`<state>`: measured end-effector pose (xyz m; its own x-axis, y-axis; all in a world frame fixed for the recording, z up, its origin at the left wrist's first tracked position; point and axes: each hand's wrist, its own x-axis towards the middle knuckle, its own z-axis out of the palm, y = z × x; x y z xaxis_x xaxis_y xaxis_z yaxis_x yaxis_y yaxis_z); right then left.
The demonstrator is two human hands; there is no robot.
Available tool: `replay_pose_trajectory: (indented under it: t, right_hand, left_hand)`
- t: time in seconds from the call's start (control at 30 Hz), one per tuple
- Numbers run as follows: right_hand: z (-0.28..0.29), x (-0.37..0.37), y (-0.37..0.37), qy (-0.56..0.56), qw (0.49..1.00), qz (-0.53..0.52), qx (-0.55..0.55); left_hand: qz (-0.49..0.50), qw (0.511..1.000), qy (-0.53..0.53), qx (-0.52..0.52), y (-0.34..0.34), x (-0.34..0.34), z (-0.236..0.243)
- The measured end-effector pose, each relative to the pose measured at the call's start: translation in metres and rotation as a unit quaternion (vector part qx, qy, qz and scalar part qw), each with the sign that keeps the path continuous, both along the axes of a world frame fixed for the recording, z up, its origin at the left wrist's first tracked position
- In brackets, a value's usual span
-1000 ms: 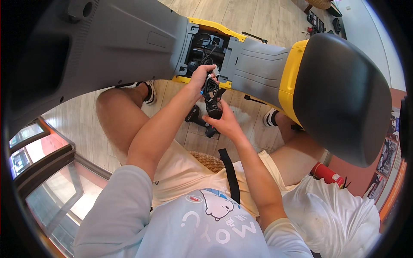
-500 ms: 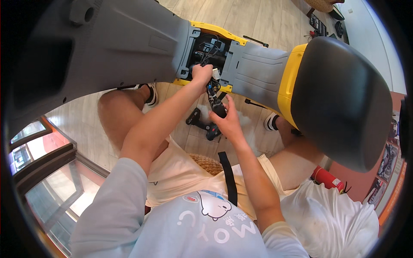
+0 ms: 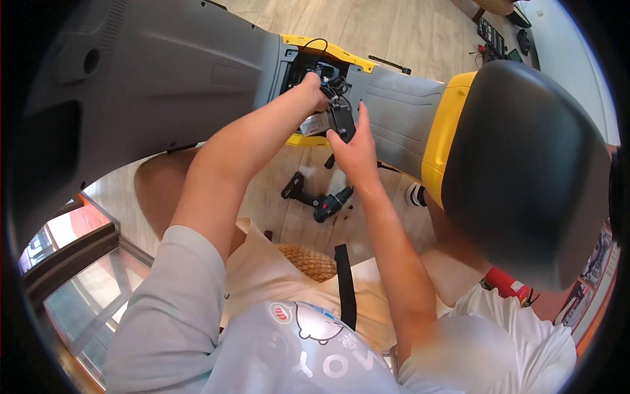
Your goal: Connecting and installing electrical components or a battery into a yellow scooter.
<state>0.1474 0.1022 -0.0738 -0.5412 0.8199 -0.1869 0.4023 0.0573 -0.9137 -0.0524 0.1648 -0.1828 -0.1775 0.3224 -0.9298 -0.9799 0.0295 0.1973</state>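
Head view: R hand [image 3: 355, 146] part-closed round black rectangular plastic box [image 3: 342, 123] at near R corner of open black rectangular bay [image 3: 295, 69]; L hand [image 3: 314, 90] by thin black cables [image 3: 338, 86], grip hidden, can't tell. Bay uncovered; box prob. not seated yet, cables untucked.

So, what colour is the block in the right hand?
The block is black, clearest in head view.

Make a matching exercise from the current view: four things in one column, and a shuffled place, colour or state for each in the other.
1. Power drill
2. Black box
3. Fire extinguisher
4. Footboard panel

A. Grey, with ridges
B. Lying on the wooden floor
C. Red
D. Held in the right hand

Pairs: 1-B; 2-D; 3-C; 4-A
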Motion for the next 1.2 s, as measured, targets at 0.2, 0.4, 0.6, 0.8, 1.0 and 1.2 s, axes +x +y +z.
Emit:
replay_pose_trajectory:
  t: [0.2,0.4,0.6,0.8,1.0,1.2]
  right_hand:
    - [-0.024,-0.029,0.038,-0.039,0.99,0.042,0.128]
    - [-0.033,-0.064,0.071,-0.117,0.981,0.092,0.124]
    - [-0.047,-0.079,0.095,-0.096,0.979,0.094,0.153]
    - [-0.081,-0.081,0.1,-0.013,0.989,0.144,-0.016]
    - [-0.1,-0.089,0.073,0.026,0.997,0.016,0.074]
    - [-0.117,-0.077,0.079,0.059,0.996,0.023,0.057]
  left_hand:
    - [-0.12,0.993,0.009,0.021,0.007,-0.022,0.013]
    - [-0.207,0.978,0.036,0.012,0.01,-0.031,0.025]
    - [-0.094,0.995,0.031,0.017,0.007,-0.024,0.029]
    - [-0.071,0.992,0.061,0.081,-0.018,-0.018,0.027]
    - [-0.322,0.916,0.224,-0.084,-0.034,-0.016,0.055]
    - [-0.698,0.426,0.551,-0.164,-0.047,-0.037,0.085]
